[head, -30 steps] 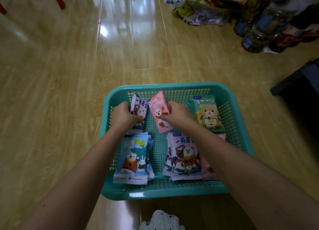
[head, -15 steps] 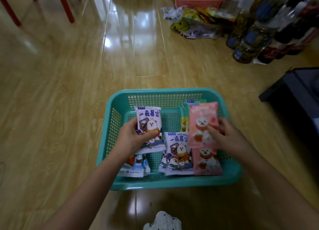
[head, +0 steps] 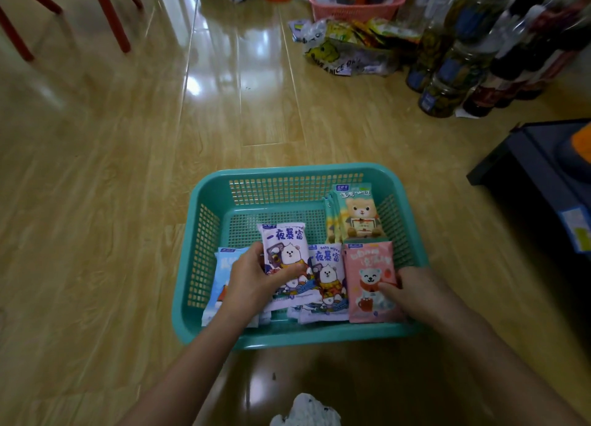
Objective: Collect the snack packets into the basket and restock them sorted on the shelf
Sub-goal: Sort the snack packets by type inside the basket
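The wooden floor [head: 128, 170] filled most of the view and carried everything seen. A teal basket [head: 287, 171] with perforated walls stood on it directly in front of the person. To the right, well apart from the basket, was a dark low unit [head: 537, 176]; its contents could not be made out. A cluster of bottles [head: 454, 74] stood at far right, with a pink basket [head: 355, 8] behind them and a clear bag of snacks [head: 345, 55] lying just beside them. Red chair legs [head: 108, 16] showed at far left. All the sorted packets lay inside the teal basket: green bear packets [head: 358, 214] leaned upright in the far right corner, blue packets [head: 224, 272] lay at near left, largely covered by the left forearm, and a purple stack [head: 329, 275] lay near the middle. The left hand [head: 252, 278] gripped a purple packet [head: 284, 243], tilted up above the blue packets and overlapping the purple stack, with the thumb across its front and the fingers curled behind it. The right hand [head: 415, 291] held a pink packet [head: 367, 278] at near right, touching the purple stack, with the thumb pressed on its face and the other fingers hidden under its right edge.
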Tool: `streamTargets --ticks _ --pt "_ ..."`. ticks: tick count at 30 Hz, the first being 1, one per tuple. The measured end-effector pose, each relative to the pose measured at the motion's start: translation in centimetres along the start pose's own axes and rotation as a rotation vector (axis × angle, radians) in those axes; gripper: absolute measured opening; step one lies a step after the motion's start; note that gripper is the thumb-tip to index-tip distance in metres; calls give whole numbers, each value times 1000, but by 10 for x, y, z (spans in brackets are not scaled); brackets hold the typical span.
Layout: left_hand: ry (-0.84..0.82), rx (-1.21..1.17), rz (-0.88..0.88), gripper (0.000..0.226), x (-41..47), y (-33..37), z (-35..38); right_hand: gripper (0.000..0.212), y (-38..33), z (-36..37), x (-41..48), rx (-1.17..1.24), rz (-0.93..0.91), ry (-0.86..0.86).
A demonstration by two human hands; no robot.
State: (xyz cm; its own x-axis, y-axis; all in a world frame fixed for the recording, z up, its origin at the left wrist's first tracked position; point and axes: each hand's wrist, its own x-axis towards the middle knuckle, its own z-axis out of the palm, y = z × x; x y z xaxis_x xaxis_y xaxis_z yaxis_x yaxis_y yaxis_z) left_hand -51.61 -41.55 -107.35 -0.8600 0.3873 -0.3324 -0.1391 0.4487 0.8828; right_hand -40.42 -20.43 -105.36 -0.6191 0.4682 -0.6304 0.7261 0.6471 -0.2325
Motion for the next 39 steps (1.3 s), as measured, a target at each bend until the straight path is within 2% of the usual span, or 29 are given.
streamTargets --ticks 3,8,10,12,14,17,20,22,24,26,28,30,31,33,34,36,39 --pt "46 112 89 24 -3 -2 16 30 -7 -10 -3 -171 -9 111" --pt "-6 168 92 28 -5 7 51 30 -1 -16 -4 -60 -89 313" --pt "-47 428 86 34 -5 11 61 30 3 -15 -2 -18 -145 380" --pt "-25 791 99 42 -2 15 63 31 6 -14 1 -13 -198 442" --pt "-20 1048 147 52 3 18 58 35 9 -13 3 4 -203 482" --pt "-126 1251 189 63 11 23 50 43 13 -10 7 56 -172 512" --pt "-144 1307 226 67 11 36 44 52 15 -7 11 149 -152 495" --pt "-17 1219 249 67 6 42 30 60 19 -6 15 235 -135 480" --pt "223 1035 356 56 1 38 3 63 23 -6 19 319 -120 449" --pt "489 866 437 41 0 18 -30 57 27 -8 21 449 -123 392" --pt "586 809 282 41 3 -10 -61 50 30 -7 23 649 -141 338" --pt "481 620 1 53 8 -36 -81 46 34 -3 26 833 -133 277" --pt "401 422 -134 56 8 -44 -85 43 36 -1 28 917 -125 229" --pt "241 -85 -314 45 6 -54 -86 40 39 4 33 1046 -98 143" --pt "186 -263 -375 37 5 -57 -86 40 40 5 34 1097 -84 113" --pt "139 -397 -440 30 3 -61 -86 42 42 7 37 1160 -63 69" --pt "122 -450 -468 29 3 -63 -87 38 44 6 39 1186 -76 39"
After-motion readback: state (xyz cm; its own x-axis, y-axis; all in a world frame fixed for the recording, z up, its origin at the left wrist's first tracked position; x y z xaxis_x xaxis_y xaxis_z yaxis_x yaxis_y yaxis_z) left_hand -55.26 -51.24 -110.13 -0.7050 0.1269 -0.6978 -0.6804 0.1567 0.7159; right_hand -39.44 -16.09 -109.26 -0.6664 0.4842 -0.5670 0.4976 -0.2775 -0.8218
